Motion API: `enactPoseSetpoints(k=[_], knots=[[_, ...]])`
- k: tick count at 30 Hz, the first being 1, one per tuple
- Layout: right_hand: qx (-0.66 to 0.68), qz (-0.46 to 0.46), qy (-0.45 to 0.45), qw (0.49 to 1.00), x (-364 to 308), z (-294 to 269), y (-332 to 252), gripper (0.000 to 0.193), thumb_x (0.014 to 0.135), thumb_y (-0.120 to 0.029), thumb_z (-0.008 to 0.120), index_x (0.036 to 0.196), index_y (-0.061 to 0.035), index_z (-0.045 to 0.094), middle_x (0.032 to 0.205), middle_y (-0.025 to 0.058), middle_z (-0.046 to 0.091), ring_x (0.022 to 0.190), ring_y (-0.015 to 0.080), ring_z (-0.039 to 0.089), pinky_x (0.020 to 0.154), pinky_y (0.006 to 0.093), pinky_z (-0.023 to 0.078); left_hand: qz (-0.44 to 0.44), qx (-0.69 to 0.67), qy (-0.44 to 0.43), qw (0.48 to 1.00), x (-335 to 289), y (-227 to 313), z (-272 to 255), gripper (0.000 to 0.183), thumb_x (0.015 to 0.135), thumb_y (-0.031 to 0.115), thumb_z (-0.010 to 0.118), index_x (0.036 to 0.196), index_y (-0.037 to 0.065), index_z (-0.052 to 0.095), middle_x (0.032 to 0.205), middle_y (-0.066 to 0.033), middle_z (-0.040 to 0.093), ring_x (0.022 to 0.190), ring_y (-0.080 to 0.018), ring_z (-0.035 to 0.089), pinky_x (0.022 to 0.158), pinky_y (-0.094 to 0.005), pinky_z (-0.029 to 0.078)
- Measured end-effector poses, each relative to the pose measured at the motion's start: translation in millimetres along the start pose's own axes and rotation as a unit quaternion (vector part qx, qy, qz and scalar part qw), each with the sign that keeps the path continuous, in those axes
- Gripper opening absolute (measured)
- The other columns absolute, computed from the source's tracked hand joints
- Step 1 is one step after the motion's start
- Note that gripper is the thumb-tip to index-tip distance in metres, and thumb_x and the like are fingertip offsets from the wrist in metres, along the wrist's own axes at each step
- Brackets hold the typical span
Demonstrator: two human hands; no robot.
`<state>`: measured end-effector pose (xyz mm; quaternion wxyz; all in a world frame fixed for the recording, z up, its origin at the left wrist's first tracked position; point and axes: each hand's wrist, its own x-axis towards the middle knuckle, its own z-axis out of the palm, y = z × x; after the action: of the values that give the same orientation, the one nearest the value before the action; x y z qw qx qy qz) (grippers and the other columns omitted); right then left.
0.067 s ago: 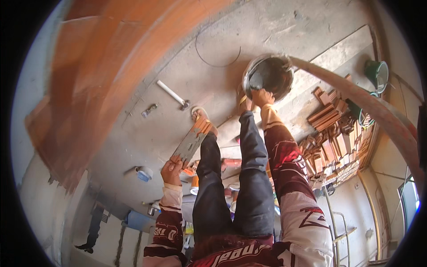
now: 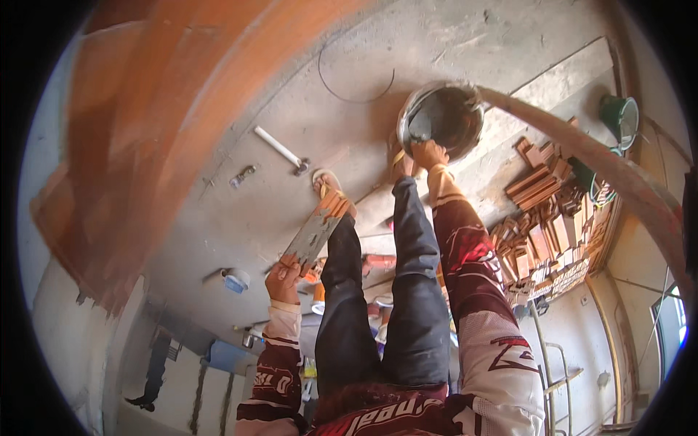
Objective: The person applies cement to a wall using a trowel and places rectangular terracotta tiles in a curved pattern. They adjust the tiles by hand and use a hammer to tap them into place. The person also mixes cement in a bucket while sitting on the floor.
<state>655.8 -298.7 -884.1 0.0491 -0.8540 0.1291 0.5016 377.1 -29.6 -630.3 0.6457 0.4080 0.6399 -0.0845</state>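
Tile strip point(image 2: 315, 231) in pinching grip of left hand point(image 2: 283, 281); right hand point(image 2: 430, 154) at bucket rim point(image 2: 404, 120), grip unclear.

even, moderately bright light covers the concrete floor point(image 2: 247, 225), with glare at the window point(image 2: 678, 317) by the right rim and a soft brownish shadow left of the bucket point(image 2: 465, 127). the orange surface point(image 2: 167, 109) at upper left is smeared and out of focus. straight edges bow toward the black, rounded border.
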Motion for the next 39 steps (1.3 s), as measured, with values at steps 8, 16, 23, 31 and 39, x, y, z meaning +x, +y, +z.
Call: enactPoseSetpoints(k=[8, 16, 23, 31, 39], knots=[[-0.129, -0.083, 0.126, 0.980, -5, -17, 64, 0.033, 0.085, -0.032, 0.054, 0.105, -0.0077, 0.062, 0.111, 0.0188, 0.059, 0.092, 0.0362, 0.063, 0.080, 0.0448, 0.050, -0.057, -0.026, 0.007, 0.998, -25, -37, 19, 0.040, 0.085, -0.003, 0.054, 0.123, -0.010, 0.047, 0.124, -0.0194, 0.054, 0.111, -0.0288, 0.056, 0.092, -0.0414, 0.051], [-0.341, -0.152, 0.194, 0.907, 6, -63, 64, 0.017, 0.085, -0.017, 0.056, 0.091, -0.0103, 0.070, 0.098, 0.0117, 0.063, 0.087, 0.0266, 0.067, 0.068, 0.0348, 0.056, -0.009, 0.023, -0.051, 0.998, -24, -25, 29, 0.042, 0.084, -0.004, 0.053, 0.124, -0.012, 0.045, 0.126, -0.0200, 0.053, 0.112, -0.0269, 0.056, 0.091, -0.0409, 0.052], [-0.262, -0.212, 0.132, 0.932, 7, -27, 50, 0.023, 0.085, -0.017, 0.050, 0.085, -0.0056, 0.070, 0.094, 0.0184, 0.063, 0.086, 0.0347, 0.066, 0.072, 0.0420, 0.054, 0.008, -0.010, -0.029, 0.999, -14, -24, 31, 0.036, 0.083, -0.005, 0.054, 0.119, -0.011, 0.051, 0.121, -0.0173, 0.056, 0.109, -0.0238, 0.058, 0.089, -0.0394, 0.053], [-0.086, -0.148, 0.042, 0.984, 11, -56, 53, 0.029, 0.079, -0.027, 0.058, 0.087, -0.0018, 0.069, 0.096, 0.0261, 0.065, 0.095, 0.0400, 0.063, 0.086, 0.0461, 0.049, -0.023, 0.039, -0.026, 0.999, -10, -20, 36, 0.036, 0.084, -0.005, 0.055, 0.119, -0.011, 0.050, 0.118, -0.0169, 0.056, 0.105, -0.0236, 0.059, 0.090, -0.0384, 0.053], [-0.006, -0.234, 0.000, 0.972, -9, -71, 52, 0.030, 0.081, -0.030, 0.052, 0.077, -0.0057, 0.069, 0.082, 0.0235, 0.064, 0.086, 0.0391, 0.063, 0.078, 0.0481, 0.048, -0.003, -0.008, -0.017, 1.000, -17, -6, 60, 0.021, 0.082, -0.004, 0.060, 0.102, -0.010, 0.057, 0.107, -0.0165, 0.062, 0.090, -0.0164, 0.059, 0.078, -0.0288, 0.051]])
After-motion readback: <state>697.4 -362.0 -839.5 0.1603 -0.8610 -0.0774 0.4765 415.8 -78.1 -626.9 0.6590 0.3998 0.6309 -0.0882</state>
